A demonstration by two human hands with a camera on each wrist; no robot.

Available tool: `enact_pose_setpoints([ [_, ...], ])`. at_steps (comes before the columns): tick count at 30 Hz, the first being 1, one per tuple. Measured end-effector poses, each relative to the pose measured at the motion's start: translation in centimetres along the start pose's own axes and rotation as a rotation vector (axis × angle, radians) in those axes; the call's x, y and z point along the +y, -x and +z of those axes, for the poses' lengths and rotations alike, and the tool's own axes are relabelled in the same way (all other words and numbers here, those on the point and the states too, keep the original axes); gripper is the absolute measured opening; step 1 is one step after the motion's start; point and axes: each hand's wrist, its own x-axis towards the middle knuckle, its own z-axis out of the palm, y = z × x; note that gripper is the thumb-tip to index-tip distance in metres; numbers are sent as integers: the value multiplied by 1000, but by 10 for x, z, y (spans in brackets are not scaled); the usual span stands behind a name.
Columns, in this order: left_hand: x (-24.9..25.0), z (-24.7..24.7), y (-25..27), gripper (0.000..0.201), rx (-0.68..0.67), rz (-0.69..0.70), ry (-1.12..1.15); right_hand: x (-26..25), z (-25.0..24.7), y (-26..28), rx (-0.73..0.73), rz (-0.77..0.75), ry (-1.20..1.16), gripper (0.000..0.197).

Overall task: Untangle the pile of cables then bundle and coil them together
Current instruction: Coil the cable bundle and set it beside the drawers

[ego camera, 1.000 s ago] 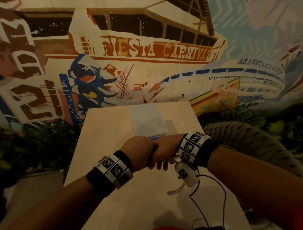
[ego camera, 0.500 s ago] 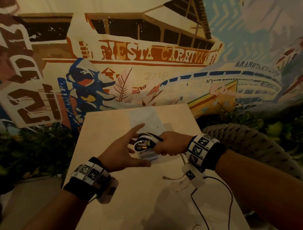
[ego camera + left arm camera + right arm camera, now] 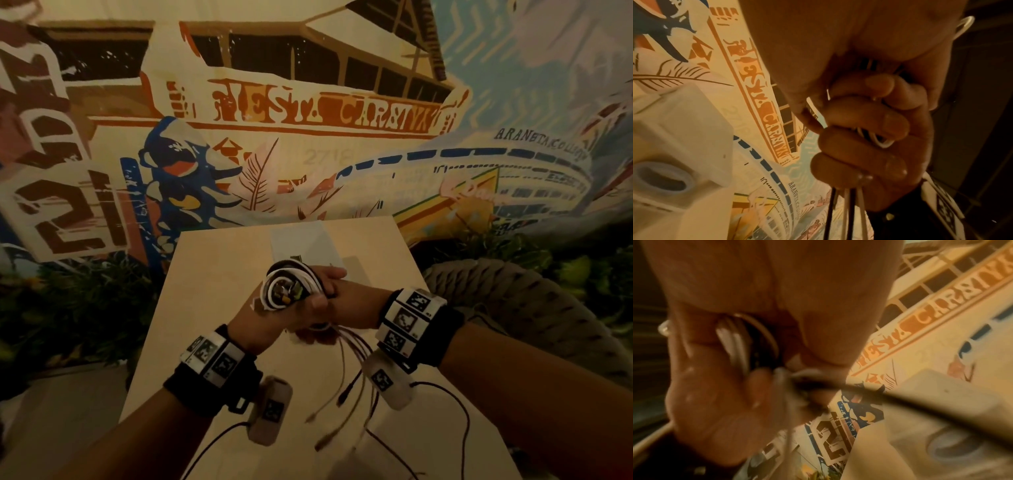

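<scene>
A: Pale wooden counter (image 3: 212, 308) under both wrists. Held above it, clear of the surface: the rolled coil of white and black cables (image 3: 289, 286), with the loose cable tails (image 3: 352, 373) hanging from the hands' underside, plugs near or on the counter.

B: Who has the coil?

A: Both. The left hand (image 3: 270, 317) comes from below, thumb side up, coil on its upper edge. The left wrist view shows fingers (image 3: 865, 123) curled tight over white and black strands. The right hand (image 3: 346, 301) reaches across, wrapped over the coil's right side and meeting the left. The right wrist view is blurred, but strands run through its closed palm.

B: Judgement on the step?

A: Winding looks nearly done, tails left to take in. Keep one hand clamping the turns while the other feeds the tails round, even tension, plugs tucked last. Slackening both at once likely lets the coil spring open.
</scene>
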Motion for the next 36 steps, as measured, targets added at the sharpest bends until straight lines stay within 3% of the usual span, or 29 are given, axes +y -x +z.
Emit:
enact_pose_setpoints([
  [3,5,-4,-1,36,-38,-64,50,-1,-2,4,-140,-44,81,8],
  [7,4,-21,-11,17,94,-51,-7,21,-5,7,-137,36,284,32],
  [10,1,-31,-15,9,101,-70,-190,31,-11,12,-83,88,262,26],
  [12,-4,-33,-14,17,120,-83,-315,38,-13,13,-79,108,205,29],
  [15,-10,-31,-10,11,58,-74,-544,47,-15,12,-85,158,51,30],
  [21,-6,-22,-9,44,-147,-93,-873,48,-17,10,-86,285,-119,38],
  [24,2,-16,-13,39,-214,-108,-1026,51,-17,9,-36,273,-166,48],
  [30,8,-8,-14,37,-362,-159,-1218,54,-19,5,-77,271,-238,95],
  [36,0,-4,-7,31,-467,-215,-1404,52,-19,7,-58,287,-279,91],
])
